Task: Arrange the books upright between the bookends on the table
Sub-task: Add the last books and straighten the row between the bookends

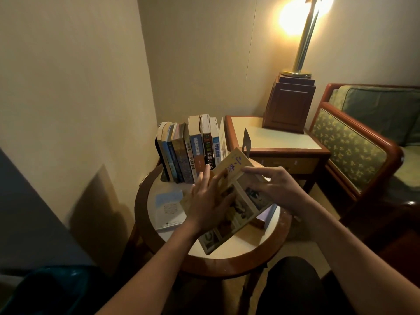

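Note:
Several books stand upright in a row at the back of the round table, against a dark bookend on the left. A second dark bookend stands apart to the right of the row. Both my hands hold a yellow book with photos on its cover, tilted above the table. My left hand lies flat on its cover, fingers spread. My right hand grips its upper right edge. Another book with a pale blue cover lies flat on the table to the left.
A square side table with a wooden lamp base stands behind the round table on the right. An upholstered armchair fills the right side. Walls close off the left and back. Something purple lies under the held book.

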`<state>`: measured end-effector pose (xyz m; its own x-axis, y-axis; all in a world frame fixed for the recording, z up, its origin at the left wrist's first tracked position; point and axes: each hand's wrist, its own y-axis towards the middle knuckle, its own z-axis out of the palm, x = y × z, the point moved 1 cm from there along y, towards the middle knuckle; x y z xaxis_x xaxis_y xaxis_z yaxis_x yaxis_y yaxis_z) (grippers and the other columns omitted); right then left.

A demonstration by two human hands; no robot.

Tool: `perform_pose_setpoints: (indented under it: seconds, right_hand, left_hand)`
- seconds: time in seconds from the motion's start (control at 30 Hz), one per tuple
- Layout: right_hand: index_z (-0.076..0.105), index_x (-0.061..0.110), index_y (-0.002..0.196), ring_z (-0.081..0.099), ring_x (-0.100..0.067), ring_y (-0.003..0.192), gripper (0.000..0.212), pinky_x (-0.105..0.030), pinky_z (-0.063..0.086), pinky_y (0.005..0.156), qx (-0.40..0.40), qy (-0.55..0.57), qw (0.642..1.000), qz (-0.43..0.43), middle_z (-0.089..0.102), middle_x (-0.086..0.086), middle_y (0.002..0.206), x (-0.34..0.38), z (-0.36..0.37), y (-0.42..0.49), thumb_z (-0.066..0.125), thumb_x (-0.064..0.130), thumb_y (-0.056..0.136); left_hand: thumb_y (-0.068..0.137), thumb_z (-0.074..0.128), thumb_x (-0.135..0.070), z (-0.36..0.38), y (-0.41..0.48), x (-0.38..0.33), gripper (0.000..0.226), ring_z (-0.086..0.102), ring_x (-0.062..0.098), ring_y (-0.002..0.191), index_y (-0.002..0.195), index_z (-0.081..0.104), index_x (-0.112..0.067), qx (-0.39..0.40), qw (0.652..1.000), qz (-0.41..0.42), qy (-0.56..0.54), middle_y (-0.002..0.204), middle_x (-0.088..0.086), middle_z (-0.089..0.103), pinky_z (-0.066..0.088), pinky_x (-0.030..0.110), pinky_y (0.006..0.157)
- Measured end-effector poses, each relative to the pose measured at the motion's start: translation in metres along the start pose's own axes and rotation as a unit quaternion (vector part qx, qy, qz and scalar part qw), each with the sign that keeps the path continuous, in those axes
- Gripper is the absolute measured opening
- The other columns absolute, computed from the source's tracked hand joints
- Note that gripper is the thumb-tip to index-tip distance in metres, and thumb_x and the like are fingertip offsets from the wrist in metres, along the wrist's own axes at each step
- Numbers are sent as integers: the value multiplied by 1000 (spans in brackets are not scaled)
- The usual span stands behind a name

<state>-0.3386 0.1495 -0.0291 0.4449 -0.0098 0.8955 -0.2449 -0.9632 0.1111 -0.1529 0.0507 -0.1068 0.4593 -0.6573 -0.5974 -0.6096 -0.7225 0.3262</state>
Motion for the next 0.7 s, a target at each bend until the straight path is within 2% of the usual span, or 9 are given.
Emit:
perform_pose_setpoints:
  seconds: [0.1,0.23,0.3,0.4,0.47,0.5,0.53,0.6,0.7]
  right_hand:
    - [71,29,122,65,-16,106,37,-22,59,68,-12,-17,1000,0,64,3,121,4,-11,7,67,7,92]
    - [69,22,126,69,-20,105,38,-25,62,75,-52,-142,988,-35,66,-3,125,12,-26,20,66,6,93]
    - [67,20,128,69,-18,100,36,-19,59,70,-74,-184,979,-50,65,-6,128,15,-31,29,64,7,95]
    - [64,17,131,69,-19,89,36,-9,52,54,-126,-225,965,-55,64,-10,132,18,-37,49,61,7,97]
    - [63,15,132,71,-25,90,36,-8,49,48,-169,-237,955,-47,62,-13,134,19,-39,65,58,5,98]
    - [63,13,132,71,-26,90,36,-8,49,47,-190,-240,951,-48,62,-14,134,20,-39,74,57,3,98]
    - [63,12,133,71,-27,92,37,-10,50,48,-206,-243,947,-52,63,-13,133,21,-39,83,55,3,98]
    - [61,11,135,70,-32,101,37,-24,58,60,-230,-249,939,-56,64,-12,132,23,-35,101,51,4,100]
    - [59,8,137,66,-37,111,40,-49,60,80,-244,-255,934,-48,62,-14,134,22,-24,130,45,3,100]
  left_hand:
    - [87,28,-80,8,2,14,79,3,34,154,156,3,-51,48,999,-24,-2,169,8,-3,8,57,122]
    - [86,25,-81,16,6,44,87,-3,32,155,159,3,-41,120,985,-113,55,169,2,-10,4,61,122]
    - [86,23,-83,17,7,65,89,-3,33,155,160,4,-36,150,970,-171,87,169,1,-8,2,59,122]
    - [96,30,-72,24,1,107,80,-8,34,154,161,9,-30,178,942,-259,116,169,3,-7,-1,58,123]
    - [98,27,-69,30,-8,132,77,-16,34,153,161,10,-28,210,924,-287,142,168,5,-13,-5,59,122]
    - [97,22,-71,34,-13,143,79,-22,32,151,161,3,-29,225,919,-281,162,167,4,-20,-10,58,122]
    - [96,18,-73,38,-16,153,80,-27,29,150,160,-5,-30,229,919,-266,179,164,1,-26,-14,55,121]
    - [93,11,-76,40,-21,166,82,-32,26,147,158,-15,-33,214,927,-231,202,161,-3,-34,-17,53,120]
    - [94,6,-76,43,-23,174,80,-28,23,149,157,-16,-33,168,941,-189,226,163,-4,-29,-14,51,122]
